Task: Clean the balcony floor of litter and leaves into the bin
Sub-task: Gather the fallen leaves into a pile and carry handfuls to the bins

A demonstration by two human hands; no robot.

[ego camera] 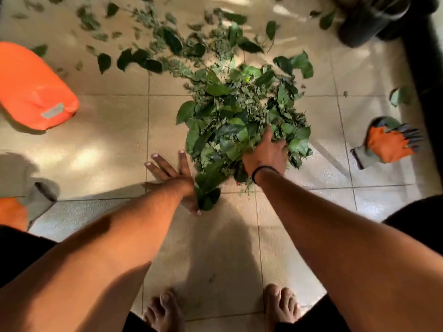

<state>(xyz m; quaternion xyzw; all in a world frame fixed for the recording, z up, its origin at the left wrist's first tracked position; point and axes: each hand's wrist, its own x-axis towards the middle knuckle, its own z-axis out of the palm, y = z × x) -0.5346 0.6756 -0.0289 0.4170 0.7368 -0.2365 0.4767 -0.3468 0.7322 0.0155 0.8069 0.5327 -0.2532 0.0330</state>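
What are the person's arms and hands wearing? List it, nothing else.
Both forearms are bare, with no sleeves in view. The right hand has a thin black band around its wrist. The left hand wears nothing: no glove, ring or band visible. Neither hand is gloved; an orange and grey glove lies unworn on the floor.

Right hand [265, 152] fingertips under leaf pile [239, 111], perhaps curled.

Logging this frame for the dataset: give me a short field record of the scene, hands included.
surface: tiled floor
leaf pile: heaped centre, between both hands
loose leaves: scattered beyond the pile
left hand: fingers straight, flat on floor at pile's left edge
right hand: on pile's near right side, fingertips buried
orange bin: far left
orange glove: on floor, right
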